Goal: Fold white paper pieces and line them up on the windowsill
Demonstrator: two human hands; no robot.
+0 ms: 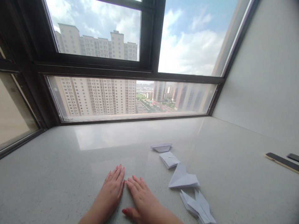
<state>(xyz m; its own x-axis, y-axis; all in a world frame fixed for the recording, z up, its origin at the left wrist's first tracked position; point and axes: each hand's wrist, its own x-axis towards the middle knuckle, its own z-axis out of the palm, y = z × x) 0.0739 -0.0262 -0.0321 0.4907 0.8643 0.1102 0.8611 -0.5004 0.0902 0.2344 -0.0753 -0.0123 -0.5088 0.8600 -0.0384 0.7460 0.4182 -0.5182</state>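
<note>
My left hand (111, 189) lies flat on the speckled white sill, palm down, fingers stretched out. Beside it my right hand (142, 197) rests flat too, its thumb held out to the side and its fingertips close to the left hand. Neither hand holds anything. To the right of my hands, folded white paper pieces run in a slanting row: a small boat-like one (162, 147) farthest off, a squarish folded packet (169, 159), a pointed folded piece (183, 177), and a piece with several sharp points (198, 205) nearest me.
The white stone sill (58, 174) reaches to a dark-framed window (149, 73), with tall buildings outside. A white wall (263, 77) stands on the right. At the right edge lie a dark flat object with a pale rim (282, 162) and a smaller dark object (293, 157).
</note>
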